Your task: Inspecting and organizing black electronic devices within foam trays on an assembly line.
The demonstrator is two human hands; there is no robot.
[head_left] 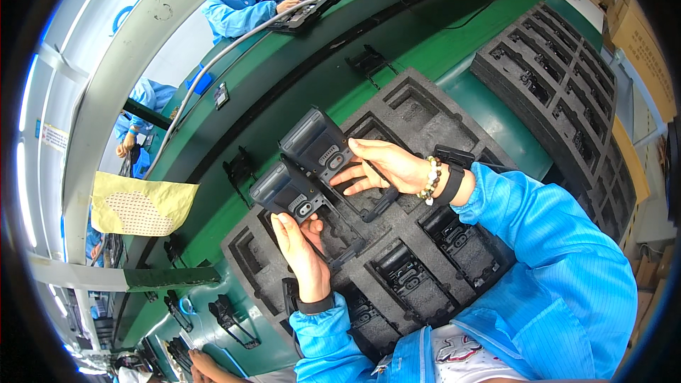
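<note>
My left hand (301, 250) grips a dark grey handheld device housing (282, 186) with an oval port plate at its lower end. A second, matching device housing (312, 138) is in my right hand (390, 163), thumb on its edge and fingers below. The two housings are held side by side, tilted, above a dark grey foam tray (464, 124). Thin black frames hang from the lower ends of both housings near my palms. Several similar black parts (408, 276) lie in the tray's near pockets. Other pockets at its far side hold nothing.
Stacked foam trays (546, 78) with black parts stand at the right. Black brackets (234, 319) lie on the green bench. A grey post (156, 21) and a yellow sheet (142, 202) are at the left. Across the bench, a person in blue (245, 3) handles a dark panel.
</note>
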